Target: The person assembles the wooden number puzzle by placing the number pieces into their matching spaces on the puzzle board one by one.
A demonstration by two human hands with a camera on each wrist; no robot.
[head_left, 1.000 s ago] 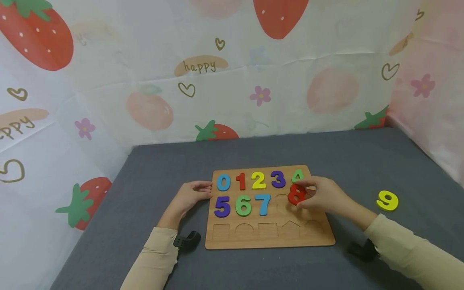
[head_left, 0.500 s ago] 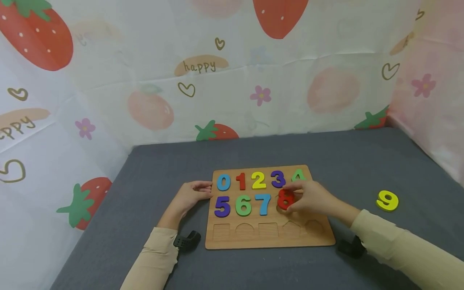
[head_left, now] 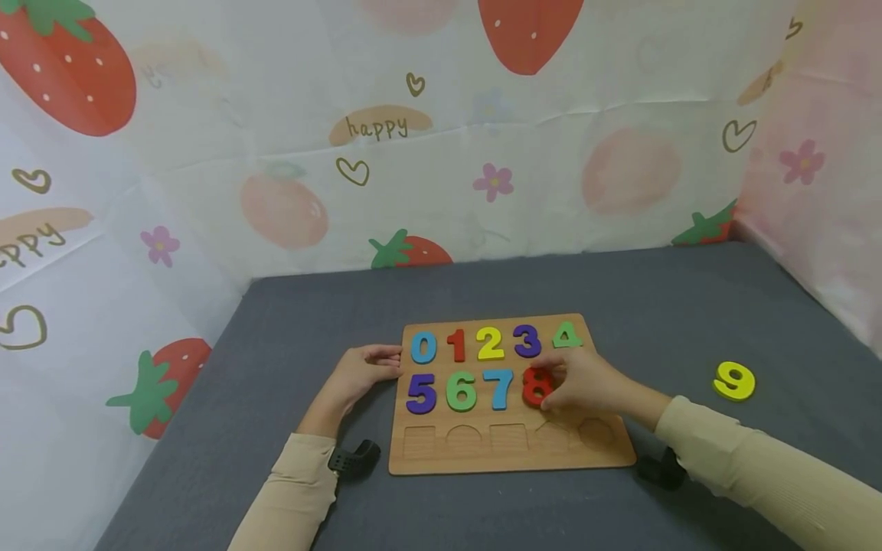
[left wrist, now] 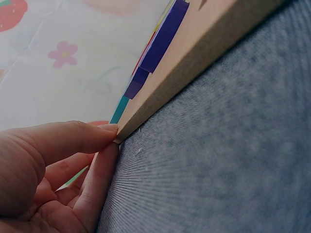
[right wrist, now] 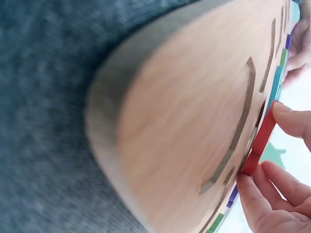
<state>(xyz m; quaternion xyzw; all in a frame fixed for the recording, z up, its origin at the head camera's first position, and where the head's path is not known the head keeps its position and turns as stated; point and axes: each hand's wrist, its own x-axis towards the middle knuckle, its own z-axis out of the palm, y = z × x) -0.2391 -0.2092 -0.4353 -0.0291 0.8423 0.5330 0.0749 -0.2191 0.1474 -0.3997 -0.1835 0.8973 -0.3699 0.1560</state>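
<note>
A wooden number puzzle board [head_left: 510,461] lies on the grey cloth. My right hand [head_left: 596,381] pinches a red number 8 [head_left: 536,387] between thumb and fingers, low over the second row, just right of the blue 7 [head_left: 498,389]. The right wrist view shows the red 8 [right wrist: 261,141] edge-on, slightly tilted, close against the board's face, its slot partly hidden. At the board's left edge, my left hand [head_left: 361,375] holds the rim; in the left wrist view, the thumb [left wrist: 73,141] and a finger meet at that edge.
Coloured numbers 0 to 7 sit in the board's upper rows, such as the green 4 [head_left: 567,334]. Shaped recesses [head_left: 508,438] line the bottom row. A yellow 9 [head_left: 734,381] lies on the cloth to the right. A patterned curtain [head_left: 441,191] stands behind.
My right hand has moved left and down with the red 8, from near the green 4 to beside the blue 7. The left hand stays at the board's edge.
</note>
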